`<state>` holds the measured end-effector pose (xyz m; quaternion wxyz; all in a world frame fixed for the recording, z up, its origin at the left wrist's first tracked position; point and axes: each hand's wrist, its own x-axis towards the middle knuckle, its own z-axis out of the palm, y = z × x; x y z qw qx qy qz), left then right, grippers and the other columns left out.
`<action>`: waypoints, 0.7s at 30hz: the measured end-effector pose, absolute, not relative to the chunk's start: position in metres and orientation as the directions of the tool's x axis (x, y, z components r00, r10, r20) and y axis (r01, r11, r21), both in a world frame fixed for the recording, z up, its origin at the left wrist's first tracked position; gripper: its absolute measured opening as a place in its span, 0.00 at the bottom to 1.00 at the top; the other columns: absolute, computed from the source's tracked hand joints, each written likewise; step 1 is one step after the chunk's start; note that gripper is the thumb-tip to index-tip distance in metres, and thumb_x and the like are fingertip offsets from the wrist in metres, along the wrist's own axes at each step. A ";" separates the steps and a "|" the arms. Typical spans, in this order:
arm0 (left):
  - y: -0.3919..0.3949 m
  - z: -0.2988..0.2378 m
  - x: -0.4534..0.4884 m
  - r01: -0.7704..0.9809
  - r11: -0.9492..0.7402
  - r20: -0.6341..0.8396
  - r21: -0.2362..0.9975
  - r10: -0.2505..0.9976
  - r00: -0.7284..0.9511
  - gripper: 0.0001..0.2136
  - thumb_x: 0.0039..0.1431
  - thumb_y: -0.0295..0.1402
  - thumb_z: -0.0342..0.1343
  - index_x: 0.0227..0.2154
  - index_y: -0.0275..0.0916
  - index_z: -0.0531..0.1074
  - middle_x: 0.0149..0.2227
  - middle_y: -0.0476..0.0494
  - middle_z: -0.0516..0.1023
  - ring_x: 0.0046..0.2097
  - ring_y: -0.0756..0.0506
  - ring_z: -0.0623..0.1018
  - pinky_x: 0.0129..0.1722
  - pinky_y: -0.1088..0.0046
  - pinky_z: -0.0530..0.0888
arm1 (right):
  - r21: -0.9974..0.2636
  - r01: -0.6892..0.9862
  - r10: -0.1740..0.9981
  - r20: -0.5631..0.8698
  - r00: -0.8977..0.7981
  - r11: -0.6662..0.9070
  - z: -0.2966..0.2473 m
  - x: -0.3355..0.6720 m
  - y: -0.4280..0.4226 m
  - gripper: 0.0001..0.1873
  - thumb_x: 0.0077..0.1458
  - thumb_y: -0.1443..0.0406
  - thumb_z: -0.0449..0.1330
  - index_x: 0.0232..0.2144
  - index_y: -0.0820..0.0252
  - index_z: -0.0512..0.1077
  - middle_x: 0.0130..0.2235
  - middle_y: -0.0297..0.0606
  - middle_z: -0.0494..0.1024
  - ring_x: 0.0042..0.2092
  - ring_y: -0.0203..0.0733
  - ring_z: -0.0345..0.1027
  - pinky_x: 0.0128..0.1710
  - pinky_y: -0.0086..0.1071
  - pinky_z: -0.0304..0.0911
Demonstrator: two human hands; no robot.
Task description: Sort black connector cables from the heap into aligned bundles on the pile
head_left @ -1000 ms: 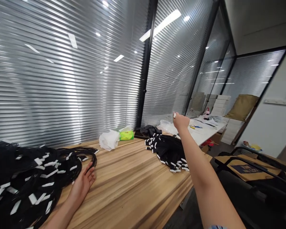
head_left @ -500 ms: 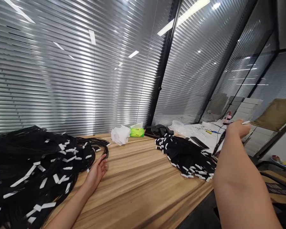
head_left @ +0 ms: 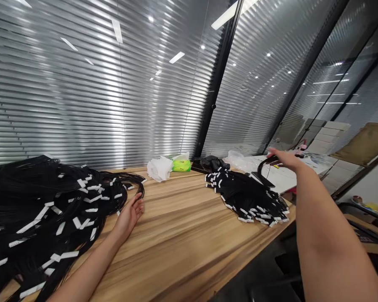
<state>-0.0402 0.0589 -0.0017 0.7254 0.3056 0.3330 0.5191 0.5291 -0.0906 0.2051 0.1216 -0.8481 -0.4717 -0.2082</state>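
Note:
My left hand [head_left: 130, 214] rests flat and open on the wooden table [head_left: 182, 243], its fingertips touching the edge of a big heap of black cords with white tags [head_left: 44, 209]. My right hand [head_left: 283, 159] reaches out over the far right of the table and pinches one black cord [head_left: 262, 170] that curves down toward a second, smaller pile of tagged black cords [head_left: 248, 197]. That pile lies near the table's right edge, just below and left of my right hand.
A crumpled white tissue [head_left: 159, 169] and a green tissue pack [head_left: 181, 165] sit at the back by the glass wall with blinds. Black items [head_left: 212, 162] lie beside them. A white table [head_left: 286, 176] with a dark phone and clutter adjoins on the right.
My right hand swung out to the right, then came back left and lower, with a black cord now bending from it over the smaller pile. The left hand stayed put; the view shifted.

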 end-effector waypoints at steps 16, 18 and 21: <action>0.060 -0.005 -0.037 -0.520 0.279 -0.150 0.807 0.949 0.276 0.11 0.58 0.34 0.54 0.42 0.39 0.72 0.30 0.48 0.74 0.27 0.52 0.70 0.29 0.77 0.68 | 0.375 0.885 0.961 0.134 0.243 -0.276 0.060 0.431 -0.072 0.21 0.60 0.58 0.50 0.50 0.59 0.73 0.56 0.50 0.69 0.56 0.57 0.60 0.51 0.48 0.54; 0.060 -0.005 -0.037 -0.518 0.278 -0.148 0.809 0.949 0.279 0.11 0.58 0.34 0.54 0.43 0.39 0.72 0.30 0.48 0.74 0.27 0.52 0.70 0.28 0.77 0.68 | 0.368 0.911 0.982 0.046 0.183 -0.187 0.052 0.430 -0.064 0.22 0.56 0.62 0.54 0.53 0.57 0.70 0.56 0.47 0.71 0.53 0.54 0.63 0.49 0.44 0.55; 0.060 -0.005 -0.037 -0.512 0.275 -0.142 0.814 0.948 0.283 0.11 0.58 0.34 0.54 0.43 0.38 0.72 0.30 0.47 0.74 0.27 0.52 0.70 0.28 0.77 0.68 | 0.355 0.932 0.995 -0.033 0.094 -0.076 0.041 0.427 -0.056 0.25 0.51 0.69 0.57 0.53 0.57 0.70 0.57 0.46 0.69 0.53 0.53 0.63 0.50 0.42 0.54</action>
